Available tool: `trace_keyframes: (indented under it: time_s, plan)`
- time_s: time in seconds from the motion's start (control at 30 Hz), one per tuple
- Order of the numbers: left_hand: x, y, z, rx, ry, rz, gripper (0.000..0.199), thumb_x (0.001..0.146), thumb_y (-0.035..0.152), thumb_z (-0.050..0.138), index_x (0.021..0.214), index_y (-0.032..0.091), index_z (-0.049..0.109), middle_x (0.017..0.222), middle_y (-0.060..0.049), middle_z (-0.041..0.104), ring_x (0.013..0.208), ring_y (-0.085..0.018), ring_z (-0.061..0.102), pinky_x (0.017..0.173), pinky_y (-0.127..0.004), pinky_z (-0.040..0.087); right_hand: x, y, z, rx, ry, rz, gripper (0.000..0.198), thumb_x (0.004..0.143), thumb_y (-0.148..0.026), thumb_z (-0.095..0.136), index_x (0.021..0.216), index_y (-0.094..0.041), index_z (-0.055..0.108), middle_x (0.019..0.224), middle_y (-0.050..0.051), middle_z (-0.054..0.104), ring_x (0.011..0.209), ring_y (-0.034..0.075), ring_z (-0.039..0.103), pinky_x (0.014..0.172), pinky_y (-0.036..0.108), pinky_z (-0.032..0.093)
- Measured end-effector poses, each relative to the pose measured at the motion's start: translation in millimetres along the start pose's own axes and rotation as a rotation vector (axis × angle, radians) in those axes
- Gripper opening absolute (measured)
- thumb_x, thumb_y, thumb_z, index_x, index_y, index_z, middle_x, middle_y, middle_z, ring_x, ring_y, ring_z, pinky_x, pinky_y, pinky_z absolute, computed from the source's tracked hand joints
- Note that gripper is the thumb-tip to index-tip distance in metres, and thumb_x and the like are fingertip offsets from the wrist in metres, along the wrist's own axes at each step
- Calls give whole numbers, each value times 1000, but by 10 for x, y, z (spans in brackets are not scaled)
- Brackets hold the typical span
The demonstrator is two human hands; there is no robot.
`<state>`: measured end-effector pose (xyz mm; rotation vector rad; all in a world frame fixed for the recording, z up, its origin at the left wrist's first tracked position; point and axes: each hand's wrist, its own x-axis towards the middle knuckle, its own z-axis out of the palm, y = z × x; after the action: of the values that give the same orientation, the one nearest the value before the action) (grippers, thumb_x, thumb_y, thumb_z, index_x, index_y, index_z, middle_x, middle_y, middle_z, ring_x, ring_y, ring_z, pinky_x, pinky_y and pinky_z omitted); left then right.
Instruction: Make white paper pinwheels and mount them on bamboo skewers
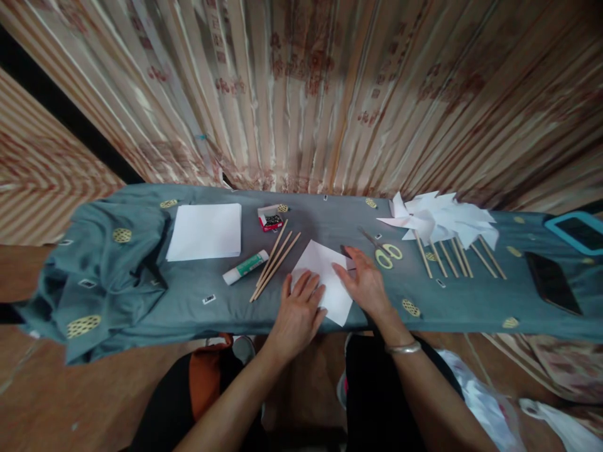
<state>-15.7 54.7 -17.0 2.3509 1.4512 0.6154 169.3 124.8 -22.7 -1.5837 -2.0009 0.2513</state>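
Note:
A white square of paper lies turned cornerwise on the cloth-covered table in front of me. My left hand rests palm down on its left side, fingers spread over the sheet. At the paper's right corner is my right hand, its thumb on the sheet and its forefinger apart from it; the other fingers are partly hidden. Scissors with yellow-green handles lie just beyond my right hand. Several thin wooden sticks and a white-and-green glue stick lie to the left of the paper.
A stack of white paper lies on the left, near a small red box. Paper pinwheels on sticks are grouped to the right. Beyond them are a dark phone and a blue-framed device. A curtain hangs behind the table.

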Motion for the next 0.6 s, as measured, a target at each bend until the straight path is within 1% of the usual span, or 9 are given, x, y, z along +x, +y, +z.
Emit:
trace_keyframes:
  time_s: [0.1, 0.2, 0.3, 0.37, 0.43, 0.5, 0.6]
  plan:
    - [-4, -6, -4, -10, -18, -5, 39, 90, 27, 54, 126, 13, 56, 140, -15, 53, 136, -32, 39, 113, -59, 25, 61, 69, -7, 142, -24, 105, 51, 83, -45, 60, 124, -15, 59, 123, 17, 65, 112, 29, 62, 98, 47, 48]
    - [2, -13, -8, -16, -15, -12, 39, 89, 26, 55, 125, 13, 57, 140, -16, 53, 136, -32, 39, 113, -59, 25, 143, 172, 11, 346, -33, 216, 52, 78, -39, 65, 124, -16, 59, 116, 15, 69, 101, 26, 66, 91, 44, 52]
    - [2, -21, 0, -21, 4, -19, 37, 89, 25, 54, 125, 14, 56, 139, -16, 54, 136, -31, 40, 113, -59, 26, 239, 233, 59, 450, -19, 229, 51, 76, -32, 65, 123, -16, 58, 114, 14, 70, 95, 23, 67, 89, 42, 52]
    - [-3, -23, 16, -18, 23, -16, 37, 90, 24, 52, 125, 15, 56, 138, -15, 55, 136, -30, 40, 113, -58, 25, 309, 236, 81, 423, -7, 206, 50, 76, -29, 63, 124, -16, 58, 114, 14, 70, 93, 22, 67, 88, 42, 52]
    - [-10, -18, 34, -14, 39, -4, 36, 91, 24, 51, 125, 16, 56, 138, -14, 56, 136, -30, 40, 114, -58, 24, 371, 212, 83, 338, 10, 171, 48, 78, -29, 62, 124, -17, 58, 114, 13, 69, 94, 23, 67, 88, 42, 52]
    - [-9, -15, 39, -15, 48, 9, 34, 91, 24, 50, 124, 16, 57, 136, -14, 57, 136, -29, 40, 114, -58, 23, 405, 167, 68, 195, 49, 106, 44, 81, -29, 59, 123, -16, 60, 119, 15, 67, 104, 26, 63, 95, 45, 49]
    - [14, -58, -28, -13, 96, 10, 34, 92, 22, 48, 124, 14, 57, 136, -14, 57, 135, -29, 42, 113, -58, 24, 381, 89, 32, -10, 111, -6, 41, 87, -33, 53, 123, -13, 61, 132, 17, 58, 123, 31, 52, 105, 49, 39]
